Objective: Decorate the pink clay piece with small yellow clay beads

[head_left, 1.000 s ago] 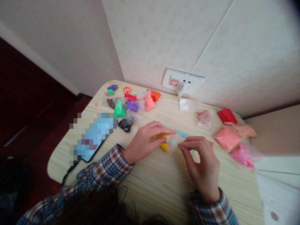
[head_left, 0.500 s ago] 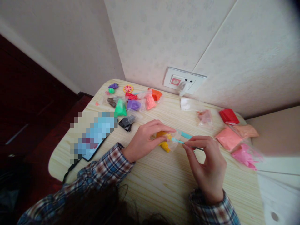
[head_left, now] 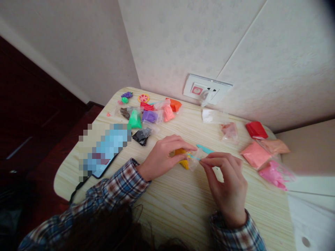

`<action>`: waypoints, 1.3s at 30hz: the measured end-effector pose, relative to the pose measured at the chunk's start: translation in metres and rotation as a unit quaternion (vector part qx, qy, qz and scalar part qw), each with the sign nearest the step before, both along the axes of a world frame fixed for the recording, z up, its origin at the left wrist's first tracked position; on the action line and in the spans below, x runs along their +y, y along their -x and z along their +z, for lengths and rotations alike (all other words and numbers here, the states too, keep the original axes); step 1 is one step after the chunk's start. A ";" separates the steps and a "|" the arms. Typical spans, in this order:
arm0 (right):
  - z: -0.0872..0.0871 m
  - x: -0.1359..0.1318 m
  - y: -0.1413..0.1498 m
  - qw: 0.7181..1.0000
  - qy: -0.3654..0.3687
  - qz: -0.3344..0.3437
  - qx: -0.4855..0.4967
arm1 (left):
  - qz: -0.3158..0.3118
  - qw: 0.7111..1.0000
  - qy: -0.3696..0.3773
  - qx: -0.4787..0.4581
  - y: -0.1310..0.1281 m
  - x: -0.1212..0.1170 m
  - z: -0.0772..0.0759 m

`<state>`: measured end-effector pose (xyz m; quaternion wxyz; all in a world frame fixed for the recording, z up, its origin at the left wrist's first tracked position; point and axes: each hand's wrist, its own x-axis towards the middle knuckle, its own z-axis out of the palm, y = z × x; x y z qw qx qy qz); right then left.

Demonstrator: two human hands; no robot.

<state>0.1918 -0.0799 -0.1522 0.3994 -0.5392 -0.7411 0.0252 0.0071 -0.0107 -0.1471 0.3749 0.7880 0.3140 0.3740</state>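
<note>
My left hand (head_left: 164, 157) is closed, thumb and fingers pinching a clear bag of yellow clay (head_left: 185, 164) just above the table. From the right, my right hand (head_left: 226, 184) pinches a thin light-blue modelling tool (head_left: 195, 157) between thumb and fingertips. The tool's far end reaches the yellow clay by my left fingertips; the exact contact is too small to make out. Behind the bag lies a second light-blue tool (head_left: 204, 149), partly covered by my right hand.
Bagged clay lies behind my left hand, including green (head_left: 134, 120), purple (head_left: 149, 116) and black (head_left: 141, 136). To the right are red (head_left: 256, 130), salmon (head_left: 255, 153) and pink (head_left: 274, 173) packs. A phone (head_left: 110, 150) lies left. A wall socket (head_left: 206, 89) is behind.
My right hand has shifted slightly left with the tool, bringing it closer to my left fingertips and further over the bag. My left hand has barely moved.
</note>
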 end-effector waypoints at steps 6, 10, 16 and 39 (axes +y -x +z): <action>0.002 -0.001 -0.002 0.999 0.027 0.019 0.032 | -0.003 1.000 0.003 -0.004 0.000 0.000 -0.001; 0.002 -0.002 -0.001 0.996 0.054 0.035 0.068 | 0.007 1.000 0.017 -0.010 0.001 0.001 0.000; -0.001 -0.002 0.000 0.982 0.101 0.011 0.158 | 0.015 1.000 0.006 -0.022 0.001 0.001 0.002; -0.003 0.002 -0.005 0.978 0.104 -0.080 0.161 | 0.134 0.989 -0.030 0.058 0.006 0.009 -0.005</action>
